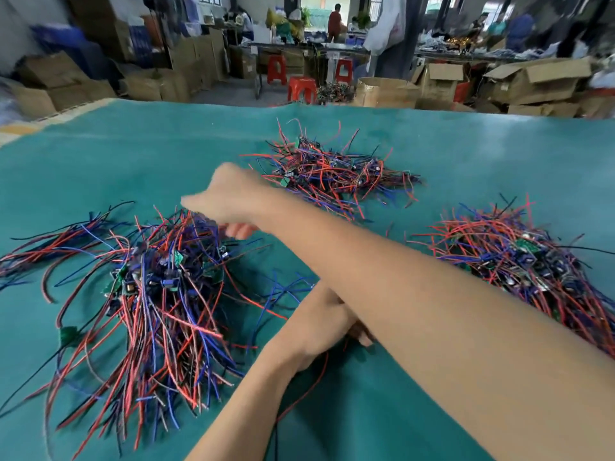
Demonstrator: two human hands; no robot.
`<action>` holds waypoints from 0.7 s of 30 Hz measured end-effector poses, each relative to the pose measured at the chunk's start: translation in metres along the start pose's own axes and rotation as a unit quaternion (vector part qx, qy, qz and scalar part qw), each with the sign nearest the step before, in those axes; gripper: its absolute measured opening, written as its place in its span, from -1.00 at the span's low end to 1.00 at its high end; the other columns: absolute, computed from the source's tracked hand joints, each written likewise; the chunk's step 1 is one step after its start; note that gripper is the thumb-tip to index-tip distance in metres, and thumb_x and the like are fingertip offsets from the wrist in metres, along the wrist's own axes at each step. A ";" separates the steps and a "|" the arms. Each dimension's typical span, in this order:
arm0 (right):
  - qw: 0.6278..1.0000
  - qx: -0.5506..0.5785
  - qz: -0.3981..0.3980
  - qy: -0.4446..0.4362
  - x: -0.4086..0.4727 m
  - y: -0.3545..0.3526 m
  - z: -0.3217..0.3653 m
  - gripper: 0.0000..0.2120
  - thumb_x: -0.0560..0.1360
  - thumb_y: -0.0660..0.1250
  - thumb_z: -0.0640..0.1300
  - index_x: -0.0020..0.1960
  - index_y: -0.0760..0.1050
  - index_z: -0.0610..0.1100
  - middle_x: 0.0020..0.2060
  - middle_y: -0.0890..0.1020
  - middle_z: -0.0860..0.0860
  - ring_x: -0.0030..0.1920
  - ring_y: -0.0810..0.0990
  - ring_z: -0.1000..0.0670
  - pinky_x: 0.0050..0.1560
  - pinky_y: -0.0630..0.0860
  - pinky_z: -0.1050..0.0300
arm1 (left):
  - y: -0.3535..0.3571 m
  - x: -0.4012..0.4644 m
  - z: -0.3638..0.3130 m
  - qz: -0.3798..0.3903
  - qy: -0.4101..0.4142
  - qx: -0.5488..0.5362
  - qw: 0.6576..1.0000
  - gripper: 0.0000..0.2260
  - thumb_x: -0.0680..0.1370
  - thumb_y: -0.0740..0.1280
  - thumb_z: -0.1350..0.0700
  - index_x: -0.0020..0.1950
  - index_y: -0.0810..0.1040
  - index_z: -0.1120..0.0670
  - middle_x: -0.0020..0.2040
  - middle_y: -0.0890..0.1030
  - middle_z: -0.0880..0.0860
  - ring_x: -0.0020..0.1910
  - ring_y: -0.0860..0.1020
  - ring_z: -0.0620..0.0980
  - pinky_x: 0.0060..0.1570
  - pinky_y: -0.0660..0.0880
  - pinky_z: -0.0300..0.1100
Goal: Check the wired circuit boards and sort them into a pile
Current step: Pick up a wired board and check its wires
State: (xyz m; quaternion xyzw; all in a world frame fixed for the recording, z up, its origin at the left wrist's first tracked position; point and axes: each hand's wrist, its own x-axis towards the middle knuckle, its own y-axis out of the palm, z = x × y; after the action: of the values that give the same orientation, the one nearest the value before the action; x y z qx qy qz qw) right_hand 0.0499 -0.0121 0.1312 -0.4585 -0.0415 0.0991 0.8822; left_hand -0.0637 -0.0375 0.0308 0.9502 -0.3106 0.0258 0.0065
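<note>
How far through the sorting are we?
Done: the large left pile already holds many boards. In hand: right hand reaches over it, blurred; left hand grips red wires. Left: the far pile and right pile, roles unclear.

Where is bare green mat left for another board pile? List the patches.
Bare teal-green table mat lies far left, behind the big left tangle of red and blue wired boards, and near centre below the crossed forearms. Crowded: the far pile and right pile.
</note>
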 end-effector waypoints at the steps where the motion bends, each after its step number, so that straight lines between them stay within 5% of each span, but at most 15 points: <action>1: 0.998 -0.068 0.000 0.017 0.010 -0.001 -0.019 -0.69 0.53 0.34 0.04 -0.22 0.49 -0.20 -0.11 0.72 -0.18 -0.30 0.71 -0.16 -0.27 0.68 0.06 | 0.000 0.003 0.001 0.004 -0.005 -0.007 1.000 -0.61 0.48 0.19 0.41 -0.34 0.62 0.00 -0.41 0.62 -0.17 -0.43 0.54 -0.29 -0.37 0.47 -0.44; 4: 0.975 -0.204 -0.016 0.088 0.026 -0.011 -0.081 -0.63 0.52 0.27 -0.05 0.26 0.52 -0.20 0.33 0.53 -0.24 0.28 0.53 -0.28 0.25 0.51 -0.08 | -0.001 0.008 0.007 0.015 -0.023 -0.023 0.999 -0.70 0.55 0.16 0.47 -0.22 0.57 0.20 -0.35 0.63 0.00 -0.44 0.53 -0.13 -0.40 0.47 -0.33; 6: 0.964 -0.222 -0.005 0.146 0.024 -0.014 -0.115 -0.53 0.54 0.27 -0.02 0.42 0.45 -0.12 0.42 0.43 -0.23 0.42 0.40 -0.29 0.36 0.42 -0.12 | -0.001 0.011 0.011 0.012 -0.032 -0.027 0.999 -0.85 0.59 0.19 0.43 -0.08 0.55 0.35 -0.23 0.61 0.18 -0.39 0.54 -0.03 -0.39 0.50 -0.29; 8: 0.965 -0.207 0.001 0.162 0.018 -0.014 -0.136 -0.58 0.55 0.28 -0.03 0.38 0.48 -0.12 0.40 0.45 -0.21 0.40 0.43 -0.27 0.31 0.45 -0.08 | -0.002 0.012 0.012 0.013 -0.034 -0.041 0.998 -0.86 0.60 0.20 0.41 -0.03 0.55 0.32 -0.18 0.59 0.24 -0.37 0.54 0.00 -0.38 0.51 -0.28; 12: 0.975 -0.153 -0.097 0.132 0.012 -0.015 -0.155 -0.97 0.49 0.30 -0.19 -0.12 0.47 -0.13 0.02 0.56 -0.16 0.17 0.57 -0.25 -0.09 0.42 0.05 | -0.003 0.013 0.014 0.015 -0.040 -0.058 0.997 -0.85 0.59 0.20 0.41 0.00 0.56 0.33 -0.20 0.61 0.20 -0.37 0.55 -0.02 -0.38 0.51 -0.28; 15: 0.973 -0.112 -0.160 0.123 0.005 -0.022 -0.159 -0.73 0.49 0.29 -0.26 0.04 0.67 0.00 0.09 0.63 -0.11 0.18 0.55 -0.21 -0.01 0.48 0.04 | -0.004 0.013 0.015 0.004 -0.045 -0.064 0.997 -0.86 0.59 0.21 0.40 0.04 0.55 0.37 -0.22 0.62 0.18 -0.38 0.56 -0.03 -0.37 0.51 -0.28; 18: 0.971 -0.042 -0.216 0.096 -0.004 -0.030 -0.167 -0.76 0.53 0.33 -0.22 -0.05 0.72 0.05 -0.01 0.72 -0.07 0.15 0.59 -0.15 0.16 0.54 0.03 | -0.005 0.013 0.013 -0.003 -0.047 -0.075 0.996 -0.85 0.59 0.21 0.40 0.01 0.57 0.31 -0.21 0.62 0.19 -0.37 0.56 -0.02 -0.36 0.52 -0.27; 21: 0.967 0.032 -0.235 0.094 -0.022 -0.035 -0.173 -0.80 0.45 0.38 -0.21 -0.18 0.67 0.08 -0.30 0.73 0.02 -0.08 0.70 0.02 -0.07 0.59 0.18 | -0.005 0.013 0.013 -0.017 -0.053 -0.097 0.994 -0.86 0.58 0.22 0.41 0.04 0.55 0.30 -0.20 0.62 0.21 -0.37 0.57 -0.01 -0.37 0.52 -0.26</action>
State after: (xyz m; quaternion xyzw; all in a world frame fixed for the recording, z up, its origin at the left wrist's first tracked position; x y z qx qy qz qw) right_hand 0.0616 -0.1752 0.0608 -0.4148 -0.0622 -0.1532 0.8948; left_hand -0.0495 -0.0416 0.0185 0.9504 -0.2949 -0.0549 0.0821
